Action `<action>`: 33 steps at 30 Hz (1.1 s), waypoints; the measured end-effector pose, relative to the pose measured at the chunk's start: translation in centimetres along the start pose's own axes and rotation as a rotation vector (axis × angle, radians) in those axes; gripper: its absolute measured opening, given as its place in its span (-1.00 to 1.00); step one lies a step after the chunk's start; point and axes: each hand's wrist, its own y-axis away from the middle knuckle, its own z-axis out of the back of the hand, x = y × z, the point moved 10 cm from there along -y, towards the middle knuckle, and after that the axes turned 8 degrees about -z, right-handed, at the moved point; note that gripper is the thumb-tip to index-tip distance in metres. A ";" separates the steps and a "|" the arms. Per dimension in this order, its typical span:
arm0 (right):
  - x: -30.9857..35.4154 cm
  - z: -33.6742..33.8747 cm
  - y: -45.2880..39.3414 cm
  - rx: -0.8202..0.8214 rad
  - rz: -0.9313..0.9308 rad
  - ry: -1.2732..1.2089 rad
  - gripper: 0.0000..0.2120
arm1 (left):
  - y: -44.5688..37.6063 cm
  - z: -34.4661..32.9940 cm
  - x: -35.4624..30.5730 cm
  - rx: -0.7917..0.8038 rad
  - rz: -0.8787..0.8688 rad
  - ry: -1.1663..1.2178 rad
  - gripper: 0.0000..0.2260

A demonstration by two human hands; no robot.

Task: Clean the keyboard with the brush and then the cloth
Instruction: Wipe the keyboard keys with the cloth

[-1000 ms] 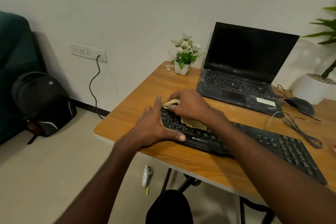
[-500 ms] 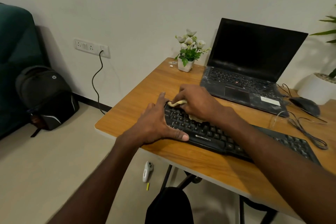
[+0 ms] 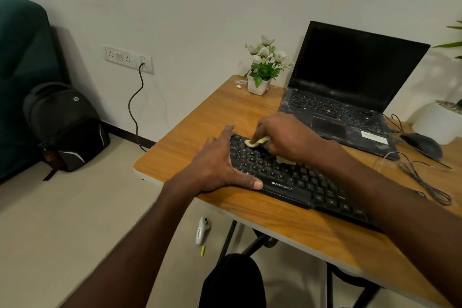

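Cloth (image 3: 257, 142) under right hand (image 3: 287, 136), now nearer keyboard (image 3: 295, 180) corner.

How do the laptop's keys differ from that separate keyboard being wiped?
The laptop keys look dusty and smeared with pale marks, while the keyboard looks cleaner and uniformly black. The laptop sits untouched at the back of the desk; the keyboard lies nearer the front edge, with the left hand pressing flat on its end and the right hand holding a yellow cloth on its keys. Both are black with pale lettering.
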 end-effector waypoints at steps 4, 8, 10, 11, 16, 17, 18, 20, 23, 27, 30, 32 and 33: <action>-1.8 0.6 0.0 0.065 -0.106 -0.048 -0.73 | 0.1 0.1 -0.2 -0.008 0.006 0.006 0.49; -0.3 1.5 -2.0 -0.145 -0.163 -0.353 -0.79 | 0.0 0.0 -0.2 -0.005 -0.001 0.003 0.46; 0.9 0.3 -2.8 -0.123 -0.132 -0.322 -0.74 | -0.1 0.0 -0.2 -0.008 -0.004 0.001 0.47; 1.1 -0.1 -3.0 -0.103 -0.121 -0.272 -0.70 | -0.1 0.0 -0.2 -0.009 -0.005 -0.001 0.48; -1.1 -1.1 -2.1 0.034 -0.138 -0.027 -0.68 | -0.3 0.0 -0.2 -0.019 -0.032 -0.009 0.52; -1.7 -1.0 -2.1 0.047 -0.157 0.000 -0.71 | -0.2 0.0 -0.3 -0.018 -0.034 -0.007 0.53; -2.1 -0.5 -2.1 0.033 -0.176 0.001 -0.73 | -0.2 0.0 -0.3 -0.018 -0.033 -0.004 0.54; -2.0 0.8 -2.2 -0.079 -0.212 -0.106 -0.75 | -0.3 0.0 -0.3 -0.014 -0.023 -0.002 0.55; 0.5 0.2 -1.8 -0.105 -0.117 -0.119 -0.69 | -0.2 0.0 -0.4 -0.013 -0.036 -0.012 0.53; 1.0 -1.2 -0.7 -0.058 -0.071 -0.051 -0.63 | 0.0 -0.1 -0.7 -0.004 -0.025 -0.042 0.48; -0.6 -0.4 -1.0 -0.097 -0.202 -0.048 -0.68 | 0.1 -0.1 -1.0 -0.001 -0.002 -0.057 0.45; 0.2 -0.6 -0.4 -0.113 -0.184 -0.035 -0.65 | 0.1 -0.1 -1.1 -0.004 -0.009 -0.054 0.44; 0.9 -1.0 0.2 -0.111 -0.141 -0.008 -0.64 | 0.1 -0.1 -1.2 -0.006 -0.021 -0.055 0.44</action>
